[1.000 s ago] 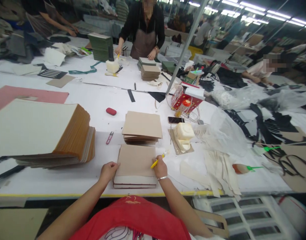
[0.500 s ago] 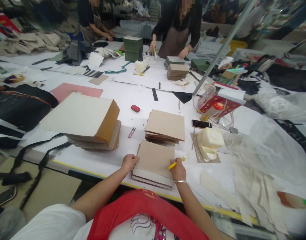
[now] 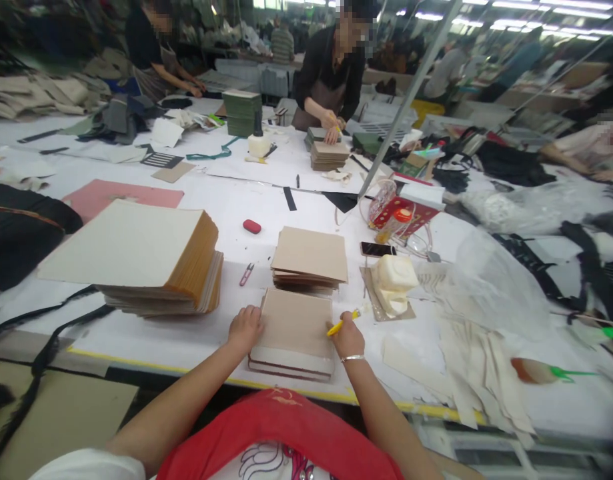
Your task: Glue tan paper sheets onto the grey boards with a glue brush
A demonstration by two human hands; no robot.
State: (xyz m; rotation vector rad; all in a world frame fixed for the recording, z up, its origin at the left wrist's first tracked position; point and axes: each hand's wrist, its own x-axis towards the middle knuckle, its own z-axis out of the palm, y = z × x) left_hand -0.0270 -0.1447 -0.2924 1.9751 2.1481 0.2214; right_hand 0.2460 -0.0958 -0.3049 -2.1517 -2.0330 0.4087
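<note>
White tabletop (image 3: 227,223), cluttered, yellow strip (image 3: 416,405) along near edge. Workshop room: slanted metal pole (image 3: 411,93), ceiling strip lights (image 3: 536,30) at upper right, co-worker in dark apron (image 3: 326,100) at far side, more people behind, blurry.

Near stack of tan panels (image 3: 295,327) at front edge, between both hands. Left hand (image 3: 246,329) on its left edge, fingers bent; can't tell if that grip pinches anything. Right hand (image 3: 349,337) at right edge, grip closed round yellow brush (image 3: 342,323). Second tan stack (image 3: 311,257) just behind, tall pale stack (image 3: 151,250) to left, cream container (image 3: 396,275) to right.

Red bag (image 3: 411,217) has gold pattern. Gold mark on red apron (image 3: 281,413), too small to read. Bottle (image 3: 400,220) label blurred.
</note>
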